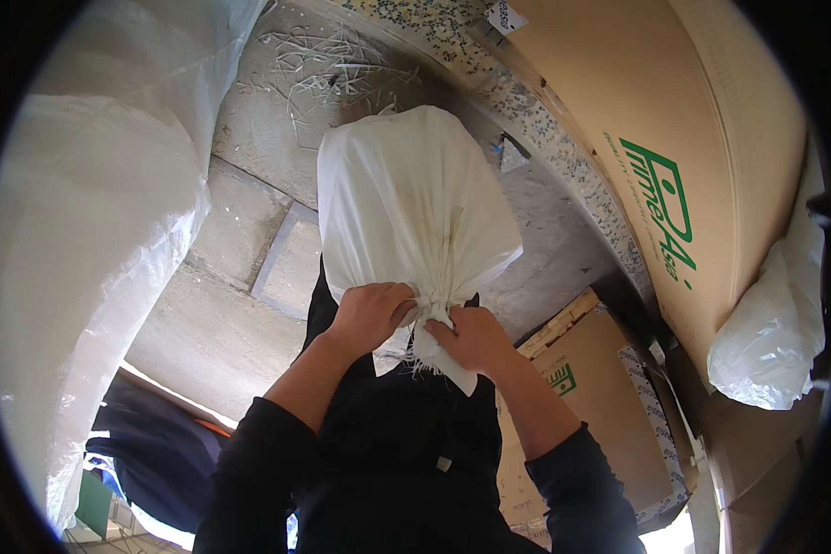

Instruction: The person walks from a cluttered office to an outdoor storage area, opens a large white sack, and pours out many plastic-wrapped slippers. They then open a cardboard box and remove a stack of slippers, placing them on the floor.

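Note:
A full white woven sack [406, 185] stands in front of me, its top gathered into a narrow neck on the side toward my body. My left hand [371, 314] is closed on the gathered neck from the left. On the other side my right hand [474, 340] pinches the bunched cloth, thumb pressed against it. Between and below the hands hangs the sack's loose end, with a frayed edge. What lies inside the sack is hidden.
Large plastic-wrapped bulk [120, 212] fills the left side. Cardboard boxes [702, 138] stand at the right, with clear plastic film [771, 332] beside them. White strips [332, 69] litter the concrete floor [235, 319] beyond the sack. Dark cloth [157, 448] lies at lower left.

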`<act>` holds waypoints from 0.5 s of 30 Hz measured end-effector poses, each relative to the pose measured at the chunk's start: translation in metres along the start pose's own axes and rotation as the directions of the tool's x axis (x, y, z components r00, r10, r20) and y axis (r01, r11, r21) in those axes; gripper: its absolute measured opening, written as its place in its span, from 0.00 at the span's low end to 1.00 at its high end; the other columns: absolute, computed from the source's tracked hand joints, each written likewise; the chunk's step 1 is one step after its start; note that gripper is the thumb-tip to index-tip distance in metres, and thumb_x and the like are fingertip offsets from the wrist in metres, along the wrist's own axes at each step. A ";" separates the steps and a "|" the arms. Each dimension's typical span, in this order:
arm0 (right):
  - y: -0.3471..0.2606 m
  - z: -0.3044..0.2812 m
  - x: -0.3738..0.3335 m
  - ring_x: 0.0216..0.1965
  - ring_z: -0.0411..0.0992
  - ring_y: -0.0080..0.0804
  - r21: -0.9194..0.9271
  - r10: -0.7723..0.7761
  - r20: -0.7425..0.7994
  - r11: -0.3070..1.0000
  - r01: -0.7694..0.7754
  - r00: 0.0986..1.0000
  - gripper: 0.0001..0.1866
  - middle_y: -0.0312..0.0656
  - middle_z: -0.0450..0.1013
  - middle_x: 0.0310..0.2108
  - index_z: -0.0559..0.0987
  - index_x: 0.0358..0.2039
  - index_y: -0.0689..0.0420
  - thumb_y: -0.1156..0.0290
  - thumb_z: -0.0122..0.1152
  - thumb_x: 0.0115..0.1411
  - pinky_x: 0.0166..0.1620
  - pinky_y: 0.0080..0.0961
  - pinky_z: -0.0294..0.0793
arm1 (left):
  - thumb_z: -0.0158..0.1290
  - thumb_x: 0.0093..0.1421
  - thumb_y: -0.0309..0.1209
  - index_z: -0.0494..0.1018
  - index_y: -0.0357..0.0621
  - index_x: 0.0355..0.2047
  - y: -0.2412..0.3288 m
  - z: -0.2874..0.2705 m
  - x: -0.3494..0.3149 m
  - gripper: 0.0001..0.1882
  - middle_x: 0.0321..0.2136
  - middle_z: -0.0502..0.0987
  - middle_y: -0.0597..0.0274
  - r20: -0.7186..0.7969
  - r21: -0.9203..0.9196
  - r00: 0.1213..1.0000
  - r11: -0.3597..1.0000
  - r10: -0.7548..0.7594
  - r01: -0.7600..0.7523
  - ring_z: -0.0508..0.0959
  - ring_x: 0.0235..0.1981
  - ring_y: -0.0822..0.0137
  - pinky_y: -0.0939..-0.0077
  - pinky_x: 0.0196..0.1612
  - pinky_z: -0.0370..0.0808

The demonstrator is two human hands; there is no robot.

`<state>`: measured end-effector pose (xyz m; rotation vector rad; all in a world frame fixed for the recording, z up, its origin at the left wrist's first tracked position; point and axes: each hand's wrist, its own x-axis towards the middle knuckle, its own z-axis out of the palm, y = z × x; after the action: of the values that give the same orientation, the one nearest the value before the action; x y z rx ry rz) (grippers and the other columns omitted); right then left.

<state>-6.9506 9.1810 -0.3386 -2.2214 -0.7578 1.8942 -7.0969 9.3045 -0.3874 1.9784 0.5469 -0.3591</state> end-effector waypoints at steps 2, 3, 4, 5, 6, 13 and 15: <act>0.014 0.008 -0.021 0.27 0.75 0.53 0.209 0.061 -0.001 0.976 -0.059 0.998 0.25 0.55 0.74 0.21 0.78 0.26 0.64 0.50 0.56 0.62 0.34 0.43 0.73 | 0.57 0.57 0.32 0.74 0.47 0.32 0.000 -0.004 0.009 0.05 0.26 0.77 0.61 0.089 0.064 0.994 0.996 0.059 -0.065 0.80 0.31 0.55 0.61 0.32 0.76; 0.018 0.013 -0.030 0.23 0.73 0.54 0.254 0.024 -0.069 0.967 -0.005 0.997 0.24 0.54 0.72 0.18 0.76 0.22 0.64 0.54 0.56 0.63 0.30 0.45 0.70 | 0.58 0.57 0.31 0.74 0.48 0.33 0.001 -0.007 0.012 0.05 0.27 0.78 0.62 0.146 0.084 0.984 0.990 0.098 -0.111 0.79 0.30 0.55 0.61 0.32 0.76; 0.022 0.015 -0.039 0.23 0.73 0.54 0.212 -0.038 -0.135 0.975 0.066 0.990 0.23 0.53 0.72 0.18 0.75 0.22 0.63 0.54 0.56 0.63 0.30 0.44 0.70 | 0.58 0.56 0.30 0.75 0.48 0.34 0.002 -0.011 0.013 0.05 0.28 0.79 0.62 0.161 0.097 0.974 0.980 0.158 -0.175 0.79 0.30 0.55 0.62 0.31 0.76; 0.022 0.018 -0.046 0.24 0.73 0.53 0.183 -0.078 -0.152 0.977 0.105 0.985 0.23 0.52 0.72 0.18 0.75 0.21 0.62 0.55 0.56 0.63 0.30 0.44 0.70 | 0.57 0.57 0.33 0.76 0.49 0.32 0.004 -0.015 0.013 0.05 0.27 0.79 0.61 0.197 0.080 0.970 0.983 0.144 -0.163 0.79 0.29 0.53 0.60 0.32 0.76; 0.021 0.018 -0.050 0.24 0.73 0.53 0.189 -0.161 -0.189 0.962 0.197 0.969 0.22 0.51 0.72 0.18 0.74 0.21 0.62 0.55 0.56 0.63 0.29 0.44 0.70 | 0.57 0.57 0.34 0.76 0.48 0.31 0.006 -0.020 0.009 0.05 0.26 0.78 0.60 0.260 0.077 0.959 0.988 0.111 -0.135 0.79 0.29 0.53 0.59 0.32 0.75; 0.009 0.002 -0.033 0.26 0.76 0.46 0.090 -0.008 0.009 0.996 0.007 1.000 0.24 0.47 0.77 0.25 0.79 0.25 0.60 0.50 0.57 0.63 0.32 0.39 0.73 | 0.54 0.57 0.38 0.76 0.42 0.24 0.017 -0.054 -0.032 0.12 0.21 0.76 0.50 0.270 0.175 0.962 0.985 -0.046 -0.002 0.78 0.29 0.47 0.53 0.34 0.73; 0.014 0.001 -0.015 0.28 0.77 0.42 0.434 0.151 -0.101 0.896 -0.093 0.983 0.26 0.49 0.77 0.26 0.80 0.29 0.63 0.49 0.56 0.63 0.34 0.36 0.74 | 0.54 0.56 0.36 0.74 0.41 0.23 0.018 -0.055 -0.036 0.11 0.21 0.76 0.50 0.177 0.062 0.984 0.998 0.020 -0.031 0.78 0.30 0.46 0.52 0.34 0.73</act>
<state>-6.9485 9.1623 -0.3306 -2.1185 -0.1559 1.7319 -7.1175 9.3393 -0.3321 1.9897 0.4010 -0.5356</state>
